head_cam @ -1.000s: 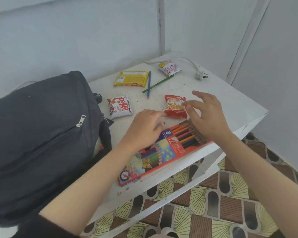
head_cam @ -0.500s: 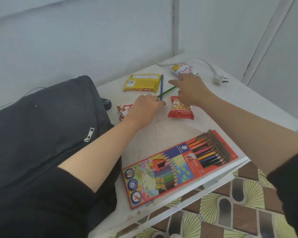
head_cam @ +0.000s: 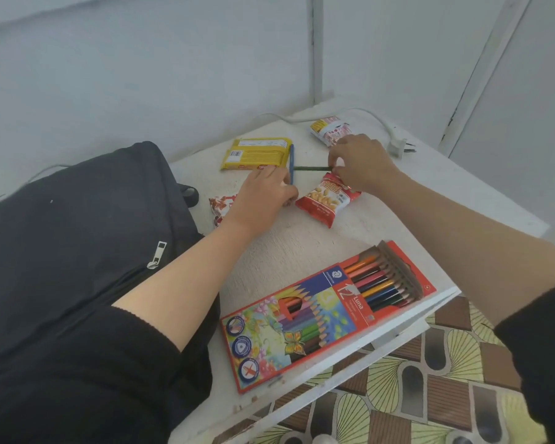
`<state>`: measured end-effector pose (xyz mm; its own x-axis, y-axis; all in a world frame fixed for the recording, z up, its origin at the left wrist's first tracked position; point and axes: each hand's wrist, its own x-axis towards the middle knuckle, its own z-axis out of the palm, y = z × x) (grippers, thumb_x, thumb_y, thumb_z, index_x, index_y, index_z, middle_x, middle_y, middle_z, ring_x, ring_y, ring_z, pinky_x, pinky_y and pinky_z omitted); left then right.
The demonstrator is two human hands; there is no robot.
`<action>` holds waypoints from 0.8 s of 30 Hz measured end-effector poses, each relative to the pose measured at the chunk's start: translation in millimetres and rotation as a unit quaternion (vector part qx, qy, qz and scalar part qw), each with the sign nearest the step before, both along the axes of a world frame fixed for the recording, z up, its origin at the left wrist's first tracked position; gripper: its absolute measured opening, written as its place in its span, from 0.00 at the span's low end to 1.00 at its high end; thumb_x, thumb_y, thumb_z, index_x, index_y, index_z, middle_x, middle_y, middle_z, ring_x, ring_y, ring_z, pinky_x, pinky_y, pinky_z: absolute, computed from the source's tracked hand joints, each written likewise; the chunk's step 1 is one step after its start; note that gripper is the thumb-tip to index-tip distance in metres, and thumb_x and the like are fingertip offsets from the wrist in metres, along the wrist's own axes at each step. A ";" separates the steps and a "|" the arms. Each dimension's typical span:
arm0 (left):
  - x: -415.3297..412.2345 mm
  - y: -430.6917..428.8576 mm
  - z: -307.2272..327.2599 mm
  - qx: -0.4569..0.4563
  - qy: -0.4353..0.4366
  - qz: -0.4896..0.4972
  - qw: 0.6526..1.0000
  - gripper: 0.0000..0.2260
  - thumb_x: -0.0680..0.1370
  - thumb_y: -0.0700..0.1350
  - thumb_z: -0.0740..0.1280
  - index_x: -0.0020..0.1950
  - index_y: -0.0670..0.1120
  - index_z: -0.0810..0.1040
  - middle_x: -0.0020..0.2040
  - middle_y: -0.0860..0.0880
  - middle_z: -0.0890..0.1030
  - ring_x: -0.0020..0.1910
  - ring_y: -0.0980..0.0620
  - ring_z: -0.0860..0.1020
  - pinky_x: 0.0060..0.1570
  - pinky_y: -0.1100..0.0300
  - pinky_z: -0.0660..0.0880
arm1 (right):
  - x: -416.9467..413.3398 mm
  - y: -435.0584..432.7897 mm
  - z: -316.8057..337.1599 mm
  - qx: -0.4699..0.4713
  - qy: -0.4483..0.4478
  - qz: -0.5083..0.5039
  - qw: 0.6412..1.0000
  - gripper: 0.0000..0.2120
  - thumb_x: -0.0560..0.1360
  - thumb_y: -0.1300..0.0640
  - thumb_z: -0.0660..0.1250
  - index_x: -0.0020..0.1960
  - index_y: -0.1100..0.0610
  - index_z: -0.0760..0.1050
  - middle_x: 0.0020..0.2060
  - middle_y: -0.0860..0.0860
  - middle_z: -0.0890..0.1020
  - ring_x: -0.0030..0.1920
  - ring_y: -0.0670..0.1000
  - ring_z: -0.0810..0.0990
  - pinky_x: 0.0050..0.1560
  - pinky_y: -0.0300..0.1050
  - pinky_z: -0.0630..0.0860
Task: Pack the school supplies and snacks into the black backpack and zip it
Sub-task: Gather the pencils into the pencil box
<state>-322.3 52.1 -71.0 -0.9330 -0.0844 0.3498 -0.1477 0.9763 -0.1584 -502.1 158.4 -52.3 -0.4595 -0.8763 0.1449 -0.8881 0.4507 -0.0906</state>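
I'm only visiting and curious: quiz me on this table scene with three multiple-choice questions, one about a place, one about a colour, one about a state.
1. Where does the pencil box lie?
A. on a shelf
B. on the table, near its front edge
C. in a drawer

2. What colour is the pencil that the right hand pinches?
A. green
B. pink
C. orange

3. The pencil box is:
A. sealed in wrap
B. empty
C. open at one end, with pencils inside

Answers:
1 B: it rests flat on the white top by the edge.
2 A: the thin stick at the fingers is dark green.
3 C: the flap is lifted and the coloured ends show.
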 end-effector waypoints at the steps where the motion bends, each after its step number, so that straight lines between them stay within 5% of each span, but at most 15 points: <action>1: -0.8 0.4 -1.6 -0.016 0.007 -0.013 1.000 0.09 0.65 0.33 0.74 0.40 0.44 0.81 0.42 0.43 0.79 0.40 0.42 0.77 0.39 0.55 0.70 | 1.6 6.4 1.1 -0.026 -0.017 -0.003 0.999 0.07 0.78 0.56 0.62 0.54 0.54 0.77 0.57 0.55 0.77 0.57 0.57 0.73 0.52 0.48 0.66; 6: -5.7 16.4 4.8 0.014 0.082 -0.061 0.995 0.04 0.74 0.37 0.63 0.46 0.42 0.76 0.41 0.46 0.80 0.38 0.44 0.77 0.42 0.55 0.68 | 24.6 51.6 14.2 -0.152 -0.031 0.052 0.987 0.07 0.78 0.62 0.61 0.52 0.60 0.76 0.42 0.56 0.80 0.44 0.58 0.77 0.45 0.46 0.65; 12: -0.7 48.6 41.2 0.075 0.212 -0.052 0.973 0.08 0.77 0.41 0.60 0.47 0.38 0.78 0.34 0.45 0.80 0.33 0.44 0.76 0.40 0.57 0.69 | 53.5 114.6 24.3 -0.232 0.029 0.057 0.971 0.08 0.77 0.62 0.63 0.55 0.59 0.77 0.41 0.53 0.82 0.43 0.57 0.78 0.61 0.53 0.64; 20: 8.8 67.4 71.1 0.218 0.302 -0.026 0.928 0.09 0.79 0.42 0.61 0.54 0.39 0.75 0.46 0.50 0.80 0.45 0.48 0.78 0.49 0.57 0.71 | 68.7 177.0 10.6 -0.162 0.085 0.070 0.981 0.12 0.71 0.69 0.68 0.50 0.55 0.80 0.37 0.51 0.80 0.39 0.57 0.79 0.64 0.64 0.62; 24: 11.0 90.9 84.7 0.325 0.341 -0.045 0.881 0.06 0.78 0.41 0.63 0.53 0.41 0.74 0.43 0.56 0.77 0.42 0.57 0.78 0.44 0.62 0.74 | 72.9 193.4 3.6 -0.159 0.140 0.078 0.974 0.12 0.67 0.69 0.71 0.44 0.54 0.83 0.36 0.52 0.80 0.37 0.56 0.80 0.64 0.69 0.59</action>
